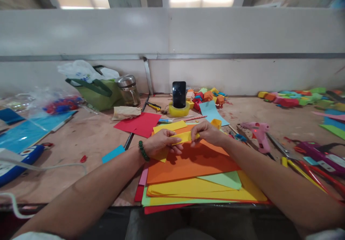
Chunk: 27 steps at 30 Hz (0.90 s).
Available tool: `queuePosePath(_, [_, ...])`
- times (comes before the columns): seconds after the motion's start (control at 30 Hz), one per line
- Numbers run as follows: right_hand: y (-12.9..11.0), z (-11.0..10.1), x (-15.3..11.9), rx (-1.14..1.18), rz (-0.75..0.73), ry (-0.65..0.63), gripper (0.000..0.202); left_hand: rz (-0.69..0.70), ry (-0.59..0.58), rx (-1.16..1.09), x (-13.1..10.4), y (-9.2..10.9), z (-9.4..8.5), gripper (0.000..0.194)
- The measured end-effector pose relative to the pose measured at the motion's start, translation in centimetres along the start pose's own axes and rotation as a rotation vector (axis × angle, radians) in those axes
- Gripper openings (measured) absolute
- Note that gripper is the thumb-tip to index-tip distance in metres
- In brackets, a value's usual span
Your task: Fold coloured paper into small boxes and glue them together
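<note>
A narrow yellow paper strip (185, 137) stretches between my two hands, above a stack of coloured sheets with an orange sheet (188, 164) on top. My left hand (165, 141), with a green bead bracelet at the wrist, pinches the strip's left end. The right end is between the fingers of my right hand (205, 133). Under and beside my left hand lie yellow paper pieces (169, 126). Just behind my right hand is a small yellow folded box (216, 123).
A phone (179, 94) stands in a tape roll (179, 110) at the back. On the right are a pink glue gun (260, 135), scissors (280, 147) and a purple device (320, 157). A green bag (99, 96), glass jar (129, 92) and blue power strip (23, 162) are left.
</note>
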State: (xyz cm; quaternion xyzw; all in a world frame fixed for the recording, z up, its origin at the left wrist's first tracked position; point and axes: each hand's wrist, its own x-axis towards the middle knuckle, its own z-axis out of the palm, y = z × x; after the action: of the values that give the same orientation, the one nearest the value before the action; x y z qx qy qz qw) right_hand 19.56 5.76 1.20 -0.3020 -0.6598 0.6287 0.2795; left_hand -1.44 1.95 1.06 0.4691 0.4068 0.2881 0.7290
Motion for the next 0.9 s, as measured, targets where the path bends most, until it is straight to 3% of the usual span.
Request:
queuePosePath(0.23, [0.1, 0.6, 0.1, 0.025, 0.017, -0.044, 0.008, -0.058, -0.052, 0.148, -0.2, 0.1, 0.2, 0.046])
queuePosePath(0.47, [-0.5, -0.1, 0.0, 0.013, -0.049, -0.016, 0.046, 0.005, 0.006, 0.169, -0.3, 0.4, 0.2, 0.045])
queuePosePath(0.63, [-1.1, -1.0, -0.2, -0.001, -0.053, 0.034, 0.033, 0.032, 0.014, 0.151, -0.2, 0.4, 0.2, 0.043])
queuePosePath(0.77, [-1.7, -1.1, -0.3, 0.020, 0.026, 0.086, 0.020, 0.068, 0.049, 0.182, 0.0, 0.4, 0.4, 0.041])
queuePosePath(0.9, [-1.5, -0.5, -0.3, -0.054, 0.005, 0.067, 0.025, 0.062, 0.088, 0.188, -0.1, 0.4, 0.9, 0.043])
